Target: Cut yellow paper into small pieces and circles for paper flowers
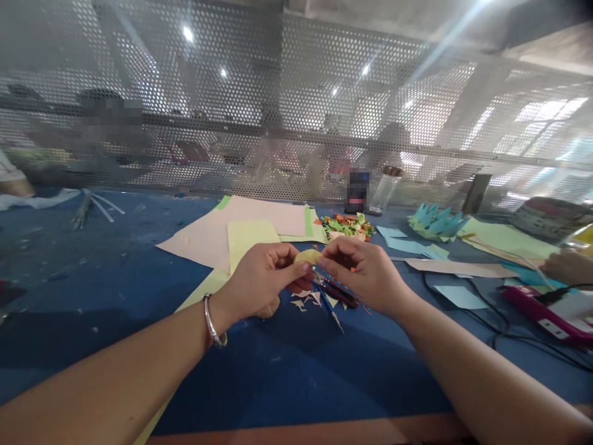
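A small yellow piece of paper (pixel 307 256) with a curved upper edge is pinched between both hands above the table. My left hand (pixel 269 272), with a silver bangle at the wrist, is closed on its left side. On its right side, the fingertips of my right hand (pixel 359 269) grip it. Below the hands lie a dark-red-handled tool (pixel 340 292), partly hidden, and a thin blue pen-like tool (pixel 330 309) with a metal tip. Paper scraps (pixel 306 299) are scattered beside them.
Behind the hands lie pale sheets (pixel 199 238) and a pile of colourful clippings (pixel 349 225). A clear bottle (pixel 386 191) stands near the perforated screen (pixel 208 117). To the right are a blue-green folded paper piece (pixel 435 222), a magenta power strip (pixel 542 315) with black cables, and another person's hand (pixel 569 269).
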`<move>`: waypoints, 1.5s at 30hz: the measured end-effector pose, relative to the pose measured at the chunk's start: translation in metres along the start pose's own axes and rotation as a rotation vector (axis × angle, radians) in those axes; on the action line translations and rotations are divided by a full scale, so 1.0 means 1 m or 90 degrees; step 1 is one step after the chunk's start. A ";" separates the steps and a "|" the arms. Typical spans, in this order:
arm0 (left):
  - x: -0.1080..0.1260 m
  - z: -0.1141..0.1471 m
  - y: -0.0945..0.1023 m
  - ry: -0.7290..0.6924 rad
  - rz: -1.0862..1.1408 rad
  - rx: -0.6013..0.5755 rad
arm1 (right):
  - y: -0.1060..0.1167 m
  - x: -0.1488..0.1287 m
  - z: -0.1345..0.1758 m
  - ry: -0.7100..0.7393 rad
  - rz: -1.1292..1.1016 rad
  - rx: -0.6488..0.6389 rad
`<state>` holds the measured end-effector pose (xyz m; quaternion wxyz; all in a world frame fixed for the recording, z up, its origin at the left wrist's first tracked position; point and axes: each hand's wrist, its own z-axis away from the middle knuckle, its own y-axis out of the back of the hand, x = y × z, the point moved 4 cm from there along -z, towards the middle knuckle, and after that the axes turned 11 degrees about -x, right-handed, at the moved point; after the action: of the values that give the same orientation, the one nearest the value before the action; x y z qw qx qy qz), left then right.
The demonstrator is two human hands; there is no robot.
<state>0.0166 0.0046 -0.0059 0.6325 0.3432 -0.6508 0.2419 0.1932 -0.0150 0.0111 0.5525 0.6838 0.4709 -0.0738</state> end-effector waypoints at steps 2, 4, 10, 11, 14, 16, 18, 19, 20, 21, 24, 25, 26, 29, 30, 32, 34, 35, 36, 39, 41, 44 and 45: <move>0.001 0.000 0.000 0.000 -0.011 -0.007 | 0.000 0.000 0.000 -0.004 -0.008 -0.003; 0.002 0.000 0.001 -0.002 -0.024 -0.016 | 0.000 0.000 0.001 -0.010 -0.020 -0.005; 0.002 0.001 0.001 0.008 -0.026 -0.016 | -0.001 0.000 0.002 -0.012 -0.037 -0.014; 0.003 0.001 0.001 0.010 -0.022 -0.014 | 0.000 0.000 0.002 -0.011 -0.038 -0.015; 0.003 0.001 0.002 0.009 -0.014 -0.018 | 0.000 -0.001 0.001 -0.011 -0.043 -0.022; 0.003 0.000 0.002 0.008 -0.016 -0.024 | -0.001 -0.002 0.001 -0.009 -0.049 -0.030; 0.002 0.000 0.001 0.000 -0.018 -0.030 | -0.002 -0.003 0.001 0.000 -0.053 -0.035; 0.001 0.000 0.001 -0.007 -0.018 -0.032 | -0.003 -0.003 0.001 0.003 -0.050 -0.037; 0.001 -0.001 0.000 -0.016 -0.019 -0.033 | -0.003 -0.003 0.001 0.005 -0.046 -0.037; 0.000 -0.001 0.000 -0.024 -0.019 -0.034 | -0.004 -0.003 0.002 0.004 -0.042 -0.038; -0.001 -0.001 0.000 -0.035 -0.015 -0.023 | -0.006 -0.003 0.003 -0.010 -0.037 -0.045; -0.001 -0.001 0.000 -0.033 -0.015 -0.018 | -0.006 -0.003 0.003 -0.014 -0.038 -0.048; -0.001 0.000 0.000 -0.029 -0.014 -0.015 | -0.007 -0.003 0.003 -0.017 -0.043 -0.049; 0.001 0.000 -0.001 -0.015 -0.021 -0.013 | -0.006 -0.003 0.003 -0.010 -0.050 -0.045; 0.002 0.000 0.000 -0.014 -0.025 -0.012 | -0.006 -0.003 0.003 -0.007 -0.046 -0.042; 0.002 0.000 0.001 -0.015 -0.035 -0.001 | -0.005 -0.003 0.003 -0.006 -0.031 -0.037; 0.002 0.000 0.002 -0.015 -0.041 0.009 | -0.005 -0.003 0.002 -0.009 -0.018 -0.033; 0.002 0.000 0.002 -0.015 -0.043 0.011 | -0.005 -0.003 0.002 -0.008 -0.016 -0.033; 0.001 0.000 0.001 -0.015 -0.045 0.011 | -0.005 -0.004 0.002 -0.006 -0.013 -0.031; -0.002 0.000 -0.002 -0.034 -0.053 0.007 | -0.006 -0.008 0.003 0.000 0.008 -0.023; -0.004 0.000 -0.005 -0.057 -0.072 0.009 | -0.007 -0.011 0.003 0.006 0.029 -0.019; -0.005 0.002 -0.008 -0.078 -0.122 0.020 | -0.010 -0.014 0.003 0.025 0.049 -0.015; -0.005 0.002 -0.009 -0.078 -0.132 0.023 | -0.011 -0.015 0.003 0.032 0.053 -0.010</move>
<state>0.0217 -0.0021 -0.0116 0.6071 0.4343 -0.6446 0.1653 0.1780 -0.0267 0.0118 0.5485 0.6999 0.4566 -0.0295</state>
